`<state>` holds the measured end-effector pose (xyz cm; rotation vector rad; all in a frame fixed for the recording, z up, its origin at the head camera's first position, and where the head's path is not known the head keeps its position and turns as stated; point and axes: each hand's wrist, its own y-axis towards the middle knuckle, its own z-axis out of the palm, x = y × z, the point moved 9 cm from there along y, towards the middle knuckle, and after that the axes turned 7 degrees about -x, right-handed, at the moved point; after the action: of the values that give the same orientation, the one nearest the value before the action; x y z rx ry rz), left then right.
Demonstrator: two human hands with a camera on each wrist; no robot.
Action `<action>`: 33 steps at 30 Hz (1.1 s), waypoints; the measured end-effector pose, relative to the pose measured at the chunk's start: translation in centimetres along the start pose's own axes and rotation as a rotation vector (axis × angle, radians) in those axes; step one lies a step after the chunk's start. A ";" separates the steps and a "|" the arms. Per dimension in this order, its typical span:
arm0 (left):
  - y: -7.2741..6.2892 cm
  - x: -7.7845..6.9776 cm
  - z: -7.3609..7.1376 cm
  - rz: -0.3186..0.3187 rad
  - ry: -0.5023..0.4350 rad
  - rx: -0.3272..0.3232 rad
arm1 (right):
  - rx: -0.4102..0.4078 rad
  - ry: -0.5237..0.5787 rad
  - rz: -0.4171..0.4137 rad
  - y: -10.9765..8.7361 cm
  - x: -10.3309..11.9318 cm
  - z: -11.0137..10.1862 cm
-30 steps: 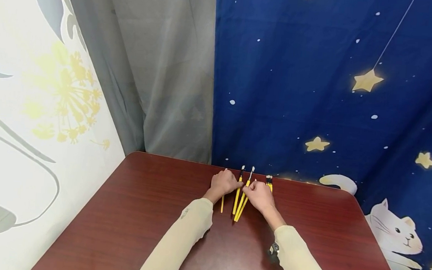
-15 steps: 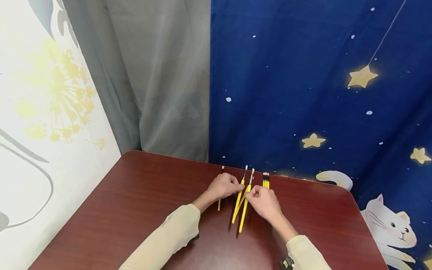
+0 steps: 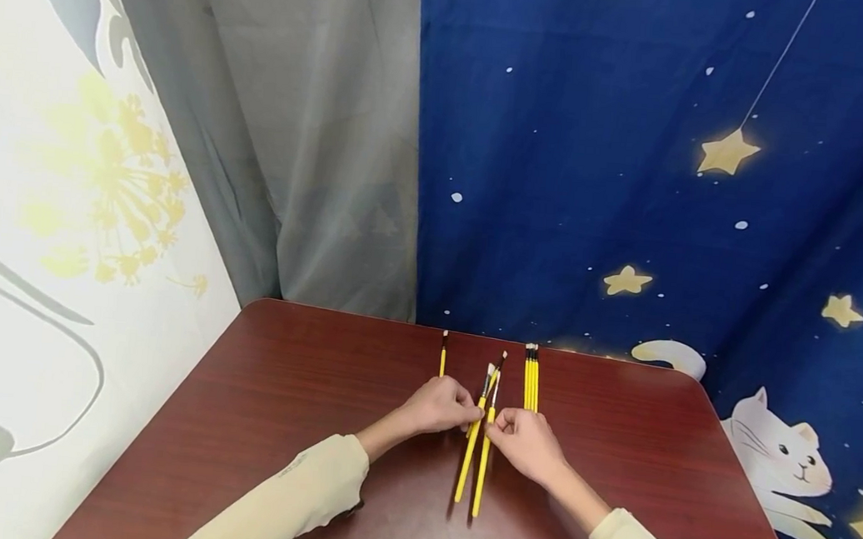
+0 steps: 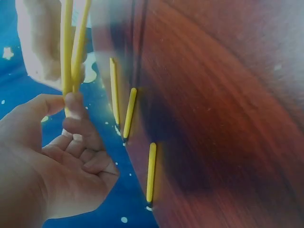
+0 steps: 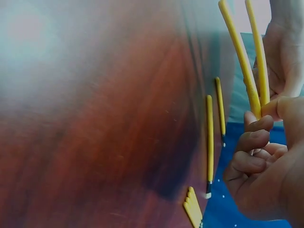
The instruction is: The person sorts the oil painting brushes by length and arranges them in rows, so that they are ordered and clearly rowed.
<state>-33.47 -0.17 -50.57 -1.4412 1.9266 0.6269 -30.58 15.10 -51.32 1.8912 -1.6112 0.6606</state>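
My left hand pinches a yellow paintbrush between thumb and fingers. A second paintbrush is pinched by my right hand, just to its right. Both held brushes have bristles pointing away from me, and their handle ends come toward me above the table. In the left wrist view the two handles converge at the fingertips. Beyond the hands, partly hidden by the held brushes, lies another paintbrush with a dark ferrule, seen whole in the right wrist view as a yellow handle.
A lone thin paintbrush lies left of centre near the far edge of the reddish-brown table. Several paintbrushes lie side by side at the right, their near ends behind my right hand. Curtains hang behind the table.
Both hands have drawn back toward me with the paintbrushes, and the held handles have come nearer. The lone brush and the right-hand row now show more; one brush stays lying beyond.
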 end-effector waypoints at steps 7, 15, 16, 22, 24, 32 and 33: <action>-2.7 0.6 0.7 0.002 0.025 0.100 | 0.071 0.011 -0.001 -2.2 -0.7 0.9; -5.8 1.1 1.5 -0.007 0.101 0.168 | 0.129 -0.010 -0.050 -4.6 -0.6 2.2; -6.1 1.0 1.5 -0.008 0.123 0.171 | 0.133 -0.016 -0.054 -4.8 -0.5 2.4; -7.4 0.5 1.9 -0.027 0.243 0.187 | 0.133 -0.065 -0.055 -5.9 -0.1 2.9; -7.7 0.4 2.2 -0.035 0.269 0.192 | 0.138 -0.070 -0.050 -6.2 0.1 3.0; -8.7 0.4 3.4 -0.056 0.327 0.185 | 0.130 -0.152 -0.058 -7.0 0.6 3.2; -8.8 0.4 3.5 -0.057 0.337 0.177 | 0.136 -0.164 -0.057 -7.0 0.6 3.3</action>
<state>-24.38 -0.47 -53.18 -1.5566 2.1245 0.1871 -23.49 13.24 -53.98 2.1309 -1.6410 0.6186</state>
